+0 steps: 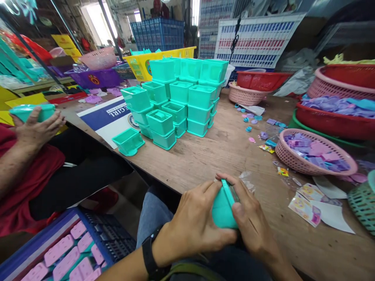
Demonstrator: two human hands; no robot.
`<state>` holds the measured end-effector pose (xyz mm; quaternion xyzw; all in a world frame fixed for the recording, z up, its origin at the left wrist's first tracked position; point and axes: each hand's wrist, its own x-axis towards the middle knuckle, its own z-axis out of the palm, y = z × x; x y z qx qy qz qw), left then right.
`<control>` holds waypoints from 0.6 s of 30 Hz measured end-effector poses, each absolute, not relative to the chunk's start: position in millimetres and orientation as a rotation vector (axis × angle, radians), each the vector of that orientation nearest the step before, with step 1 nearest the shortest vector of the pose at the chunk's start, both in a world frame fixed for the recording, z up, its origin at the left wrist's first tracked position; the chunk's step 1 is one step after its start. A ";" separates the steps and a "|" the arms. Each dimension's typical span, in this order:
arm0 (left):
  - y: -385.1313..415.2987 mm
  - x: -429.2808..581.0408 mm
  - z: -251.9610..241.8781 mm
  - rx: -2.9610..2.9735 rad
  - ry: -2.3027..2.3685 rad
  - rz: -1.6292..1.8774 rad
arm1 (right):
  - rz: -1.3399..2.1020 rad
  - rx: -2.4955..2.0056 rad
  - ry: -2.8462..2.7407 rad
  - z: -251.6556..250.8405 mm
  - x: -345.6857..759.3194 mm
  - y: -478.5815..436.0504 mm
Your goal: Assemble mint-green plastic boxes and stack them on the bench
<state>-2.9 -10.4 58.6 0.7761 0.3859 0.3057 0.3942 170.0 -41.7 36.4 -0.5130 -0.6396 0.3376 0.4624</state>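
Observation:
A turquoise plastic box (pixel 223 208) is tilted on its side between my two hands, just past the table's front edge. My left hand (pixel 197 218) wraps round its left side, thumb beneath and fingers over the top. On the box's other face lies my right hand (pixel 253 218), its fingers bent along the rim and its thumb pressed near the edge. Both hands are closed on the box, and part of it is hidden by them. Beyond my hands stand stacks of matching turquoise boxes (pixel 202 107). One single turquoise box (pixel 128 141) sits at the table's left edge.
At the left, a co-worker's hand (pixel 39 128) holds another turquoise box. Below it is a blue crate (pixel 109 238) of pink and turquoise pieces. A pink basket (pixel 283 156) of purple parts, printed cards (pixel 304 207) and red basins (pixel 336 123) occupy the table's right side.

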 end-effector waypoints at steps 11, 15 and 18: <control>-13.1 -8.1 34.6 1.621 1.037 0.955 | 1.323 -1.128 -0.421 24.6 166.0 -26.4; -13.3 -14.3 30.5 1.767 1.106 0.862 | 0.955 -1.340 -0.774 24.0 160.4 -32.6; -8.7 -13.7 37.9 2.138 1.112 0.801 | 0.645 -1.412 -1.143 21.8 162.3 -35.4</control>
